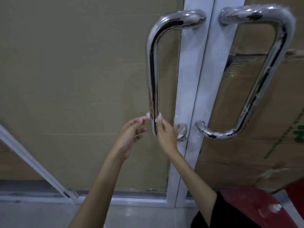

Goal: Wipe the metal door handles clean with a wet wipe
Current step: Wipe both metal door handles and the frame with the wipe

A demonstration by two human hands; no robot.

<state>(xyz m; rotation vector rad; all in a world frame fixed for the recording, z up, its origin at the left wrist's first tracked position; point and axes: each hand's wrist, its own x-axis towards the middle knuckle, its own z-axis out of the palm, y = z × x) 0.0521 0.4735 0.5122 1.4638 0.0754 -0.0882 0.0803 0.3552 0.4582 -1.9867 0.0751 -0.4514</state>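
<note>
two polished metal handles on a double door, each a rounded tube bent into a long d-shape. left handle mirror-bright, with dark reflections along its vertical bar; right handle slanted in the wide-angle view, its upper bend blurred. white frame between them, smooth and painted. behind the glass, brown cardboard, creased, with green print cut off at the right edge.

wipe passed behind the lower part of the left handle's bar; only two small white ends visible, one on each side of the tube, the middle hidden by the metal. left hand pinching the left end between thumb and fingertips, remaining fingers loosely spread. right hand pinching the right end, seen from the back, partly covering the handle's lower bend and mount.

lower right corner: red object with pale smears, blurred and cut off, shape hard to make out. black sleeve at the right forearm. pale glossy floor along the near edge.
</note>
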